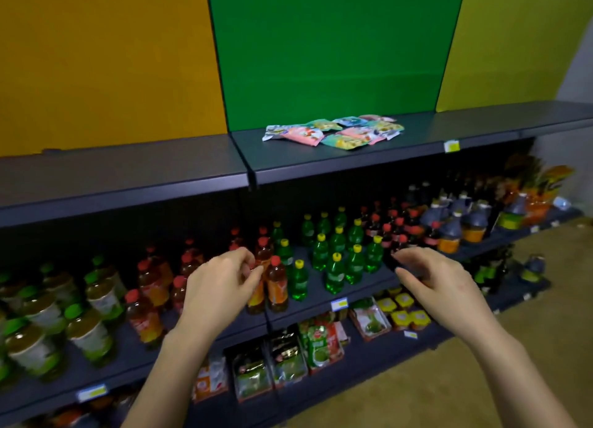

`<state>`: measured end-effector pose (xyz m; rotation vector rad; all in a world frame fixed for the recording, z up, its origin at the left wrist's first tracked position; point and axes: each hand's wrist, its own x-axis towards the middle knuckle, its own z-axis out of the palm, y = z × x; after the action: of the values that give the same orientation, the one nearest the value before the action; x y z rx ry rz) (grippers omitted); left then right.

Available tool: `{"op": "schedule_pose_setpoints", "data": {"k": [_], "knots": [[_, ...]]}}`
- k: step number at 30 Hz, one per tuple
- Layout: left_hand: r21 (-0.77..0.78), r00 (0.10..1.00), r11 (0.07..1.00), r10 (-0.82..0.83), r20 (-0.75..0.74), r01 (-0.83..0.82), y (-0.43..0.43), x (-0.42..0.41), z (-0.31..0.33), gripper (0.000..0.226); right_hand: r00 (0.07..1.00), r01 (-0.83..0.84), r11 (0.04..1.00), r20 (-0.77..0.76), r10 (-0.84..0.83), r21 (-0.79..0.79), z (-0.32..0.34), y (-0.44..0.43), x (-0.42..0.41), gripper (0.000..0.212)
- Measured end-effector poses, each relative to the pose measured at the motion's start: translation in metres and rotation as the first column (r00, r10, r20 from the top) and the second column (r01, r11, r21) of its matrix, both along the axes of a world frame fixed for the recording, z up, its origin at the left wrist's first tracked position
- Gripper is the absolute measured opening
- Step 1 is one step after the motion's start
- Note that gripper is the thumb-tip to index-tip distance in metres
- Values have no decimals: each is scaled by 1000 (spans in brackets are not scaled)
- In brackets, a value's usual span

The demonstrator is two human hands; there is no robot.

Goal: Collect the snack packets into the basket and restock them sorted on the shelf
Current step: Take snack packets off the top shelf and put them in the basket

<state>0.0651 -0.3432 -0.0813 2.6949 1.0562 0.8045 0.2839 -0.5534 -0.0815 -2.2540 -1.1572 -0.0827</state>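
Snack packets (333,132): a loose, overlapping heap of small pink, green and pale film pouches. They lie flat on the top shelf (321,166) in front of the green back panel (333,52), right of centre and far from the viewer. Both hands are raised in the near field, level with the bottle shelf below, well apart from the packets and from each other. Left hand (221,286): fingers loosely curled toward the thumb, nothing visible in its hold. Right hand (439,283): fingers relaxed and nearly straight, holding nothing. No basket is in view.

Judged handling: each pouch is probably very light, soft and crinkly, with a slick surface that may slide when pushed, and its contents may crush under a tight squeeze. A pinch on a crimped end seal or a flat edge seems the surest hold, or a gentle scoop gathering several at once. Green bottles (335,260) with yellow caps stand just beyond the hands and could be knocked on the way up.
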Motion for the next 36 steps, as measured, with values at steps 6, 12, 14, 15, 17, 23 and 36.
{"op": "schedule_pose_setpoints", "data": {"k": [6, 12, 14, 15, 17, 23, 36], "knots": [[24, 994, 998, 60, 92, -62, 0, 73, 17, 16, 997, -57, 998, 44, 57, 14, 12, 26, 80, 25], [76, 985, 990, 110, 133, -121, 19, 127, 30, 15, 988, -155, 985, 15, 154, 79, 27, 74, 134, 22], [94, 985, 988, 111, 134, -124, 31, 148, 35, 17, 984, -180, 978, 32, 178, 101, 33, 96, 154, 21], [99, 984, 987, 116, 134, -129, 39, 158, 38, 17, 981, -190, 976, 47, 186, 106, 38, 108, 163, 21], [105, 982, 985, 123, 146, -139, 56, 179, 44, 16, 976, -208, 972, 81, 201, 106, 49, 133, 182, 22], [86, 980, 982, 159, 124, -170, 117, 249, 70, 22, 970, -205, 978, 139, 200, 30, 89, 222, 239, 29], [-189, 945, 927, 310, -101, -324, 223, 343, 80, 46, 977, -158, 871, 55, 206, -465, 107, 338, 297, 73]]}}
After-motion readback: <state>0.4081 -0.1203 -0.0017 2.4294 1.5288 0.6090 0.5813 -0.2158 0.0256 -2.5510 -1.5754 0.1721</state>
